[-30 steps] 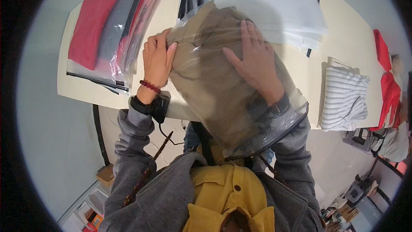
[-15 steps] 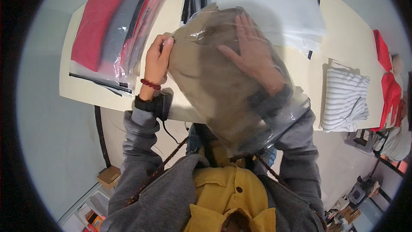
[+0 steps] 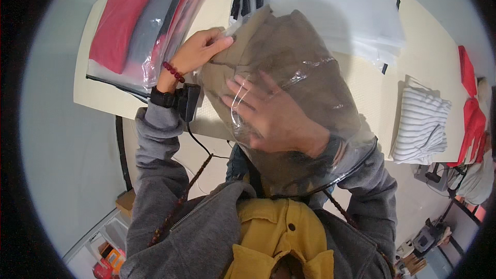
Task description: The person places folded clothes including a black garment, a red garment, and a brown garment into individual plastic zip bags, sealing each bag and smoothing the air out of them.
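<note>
A clear plastic bag (image 3: 330, 170) lies over the table's near edge, its mouth toward my body. Inside it is a folded brown garment (image 3: 294, 41). My left hand (image 3: 199, 51) pinches the bag's far-left corner between thumb and fingers. Through the bag's mouth my right hand (image 3: 281, 116) reaches in, so the film covers it up to the wrist. Its fingers are spread flat on the garment and point to the far left.
Bagged red and grey garments (image 3: 124, 26) are stacked at the far left. A pile of clear bags (image 3: 336, 5) lies at the back. On the right are a folded striped garment (image 3: 421, 121) and red cloth (image 3: 471, 119). The table (image 3: 108, 95) curves around in front.
My right hand has drawn back toward me and to the left inside the bag, its fingers turning leftward. My left hand has moved slightly right and away, keeping hold of the corner.
</note>
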{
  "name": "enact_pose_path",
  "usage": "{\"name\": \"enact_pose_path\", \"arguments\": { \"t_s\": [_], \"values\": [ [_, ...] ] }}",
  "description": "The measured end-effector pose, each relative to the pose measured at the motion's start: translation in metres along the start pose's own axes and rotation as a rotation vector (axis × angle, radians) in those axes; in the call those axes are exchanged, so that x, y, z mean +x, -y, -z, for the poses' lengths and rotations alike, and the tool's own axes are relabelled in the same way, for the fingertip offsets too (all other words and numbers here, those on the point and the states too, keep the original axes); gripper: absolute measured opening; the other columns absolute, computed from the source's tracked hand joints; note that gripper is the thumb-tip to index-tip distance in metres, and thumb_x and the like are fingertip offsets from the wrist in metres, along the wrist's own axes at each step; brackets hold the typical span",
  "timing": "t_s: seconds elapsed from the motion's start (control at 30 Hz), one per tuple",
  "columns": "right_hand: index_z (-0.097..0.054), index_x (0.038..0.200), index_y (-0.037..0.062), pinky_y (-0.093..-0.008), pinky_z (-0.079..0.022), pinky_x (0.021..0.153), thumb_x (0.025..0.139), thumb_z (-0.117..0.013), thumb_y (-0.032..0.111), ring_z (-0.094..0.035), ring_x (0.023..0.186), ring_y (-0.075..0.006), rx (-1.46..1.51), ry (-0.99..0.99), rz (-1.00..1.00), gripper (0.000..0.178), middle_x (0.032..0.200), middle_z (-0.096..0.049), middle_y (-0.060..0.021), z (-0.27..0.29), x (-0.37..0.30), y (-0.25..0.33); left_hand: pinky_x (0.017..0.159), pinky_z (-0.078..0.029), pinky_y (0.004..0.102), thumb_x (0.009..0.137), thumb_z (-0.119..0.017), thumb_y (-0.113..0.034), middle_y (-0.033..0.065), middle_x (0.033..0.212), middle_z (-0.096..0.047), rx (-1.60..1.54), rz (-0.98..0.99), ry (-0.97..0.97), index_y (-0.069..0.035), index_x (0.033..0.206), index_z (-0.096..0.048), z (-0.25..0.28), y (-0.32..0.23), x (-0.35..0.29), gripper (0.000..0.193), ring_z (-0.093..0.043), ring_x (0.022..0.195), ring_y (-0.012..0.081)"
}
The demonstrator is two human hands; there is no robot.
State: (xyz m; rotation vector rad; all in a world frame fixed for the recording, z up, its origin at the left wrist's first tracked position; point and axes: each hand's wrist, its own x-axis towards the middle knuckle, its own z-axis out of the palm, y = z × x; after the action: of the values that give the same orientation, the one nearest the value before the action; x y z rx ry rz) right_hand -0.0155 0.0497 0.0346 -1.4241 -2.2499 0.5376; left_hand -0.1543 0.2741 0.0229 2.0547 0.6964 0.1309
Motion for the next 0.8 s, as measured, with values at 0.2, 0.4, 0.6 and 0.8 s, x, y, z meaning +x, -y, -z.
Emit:
{"name": "enact_pose_path", "arguments": {
  "t_s": [0.2, 0.4, 0.6, 0.8],
  "values": [
    [-0.041, 0.138, 0.007, -0.0575, -0.018, 0.111, 0.069, -0.067, 0.03, -0.027, 0.138, -0.0308, -0.028, 0.029, 0.07, 0.078, 0.146, -0.033, -0.0176, 0.006, 0.002, 0.005, 0.055, -0.036, 0.0286, 0.09, -0.059, -0.043, 0.0022, 0.064, -0.045, 0.091, -0.028, 0.008, 0.002, 0.077, -0.055, -0.005, 0.008, 0.015, 0.047, -0.039, 0.06, 0.0098],
    [-0.043, 0.135, 0.0084, -0.0581, -0.023, 0.108, 0.075, -0.065, 0.029, -0.03, 0.136, -0.0328, -0.071, -0.231, -0.157, 0.067, 0.145, -0.036, -0.0142, 0.003, 0.003, 0.002, 0.056, -0.043, 0.0338, 0.092, -0.058, -0.038, 0.0101, 0.068, -0.056, 0.117, -0.184, -0.186, -0.002, 0.095, -0.057, -0.009, 0.007, 0.002, 0.037, -0.053, 0.056, 0.0214],
    [-0.054, 0.123, 0.0151, -0.0538, -0.037, 0.094, 0.081, -0.063, 0.021, -0.045, 0.118, -0.0331, -0.231, -0.482, -0.521, 0.043, 0.128, -0.048, -0.0121, 0.008, 0.001, -0.024, 0.066, -0.048, 0.0397, 0.095, -0.052, -0.031, 0.0156, 0.078, -0.063, 0.339, 0.021, -0.483, -0.012, 0.119, -0.049, -0.03, -0.022, -0.043, 0.031, -0.064, 0.077, 0.0324],
    [-0.064, 0.1, 0.0133, -0.0401, -0.047, 0.081, 0.081, -0.066, 0.018, -0.057, 0.093, -0.0312, 0.293, -0.599, -0.599, 0.021, 0.103, -0.054, -0.0119, 0.008, 0.001, -0.046, 0.067, -0.047, 0.0296, 0.095, -0.053, -0.025, 0.012, 0.078, -0.063, 0.085, -0.005, -0.535, -0.007, 0.107, -0.059, -0.035, -0.003, -0.042, 0.022, -0.062, 0.071, 0.0216]
  ]
}}
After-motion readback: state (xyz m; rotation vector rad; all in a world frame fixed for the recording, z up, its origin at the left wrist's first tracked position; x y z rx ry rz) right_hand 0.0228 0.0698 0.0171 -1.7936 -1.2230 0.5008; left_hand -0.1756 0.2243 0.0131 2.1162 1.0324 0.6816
